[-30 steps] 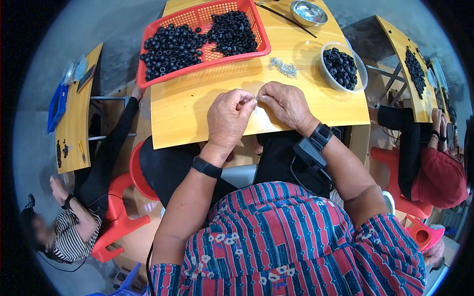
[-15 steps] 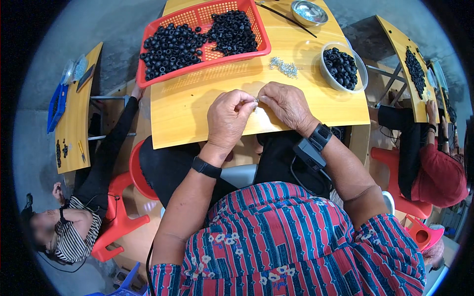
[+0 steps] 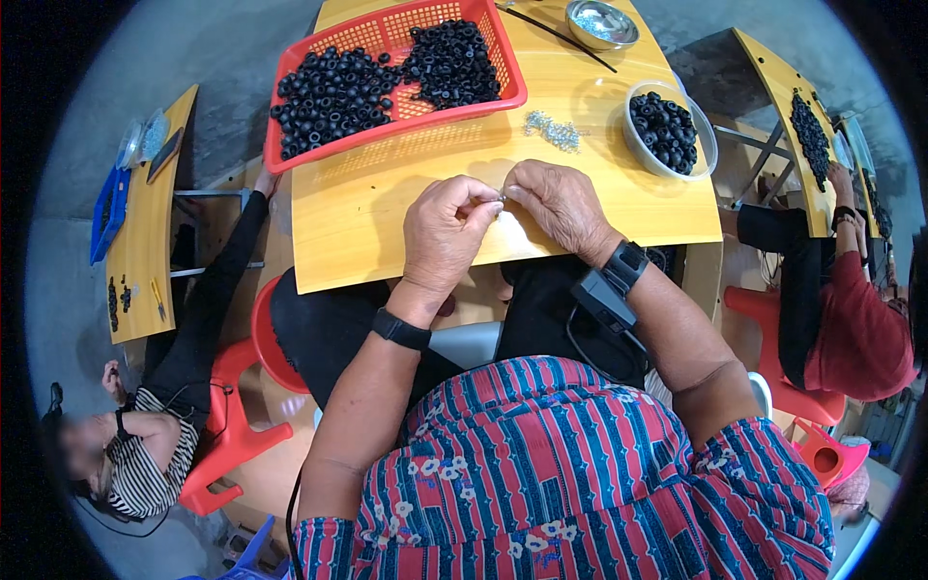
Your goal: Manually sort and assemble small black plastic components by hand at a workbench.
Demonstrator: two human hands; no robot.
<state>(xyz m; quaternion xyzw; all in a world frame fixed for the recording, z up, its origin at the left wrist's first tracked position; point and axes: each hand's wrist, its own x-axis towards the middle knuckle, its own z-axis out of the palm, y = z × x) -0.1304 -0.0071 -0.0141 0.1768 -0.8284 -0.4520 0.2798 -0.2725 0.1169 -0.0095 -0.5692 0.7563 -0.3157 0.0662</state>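
Observation:
Above the near edge of the yellow table (image 3: 353, 227), my left hand (image 3: 447, 232) and my right hand (image 3: 559, 205) meet with thumbs and fingertips pinched close together. Something tiny sits at the fingertips, mostly covered, and its kind cannot be made out. Just beyond my right hand lies a small heap of clear, shiny little pieces (image 3: 553, 131). A red plastic basket (image 3: 514, 72) stands beyond my left hand. In it are two piles of small black ring-shaped parts (image 3: 333, 101). To the right, a clear round tub (image 3: 711, 150) holds larger black rings (image 3: 662, 130).
A metal bowl (image 3: 604, 21) with clear bits and a thin black rod (image 3: 561, 41) lie at the far side. Co-workers sit on red stools at the left table (image 3: 145, 251) and the right table (image 3: 773, 82), where black parts (image 3: 810, 140) are spread.
My hands keep almost the same pinch and place. At the right table, the co-worker's hand has moved farther forward, up to the black parts. The view has shifted very slightly.

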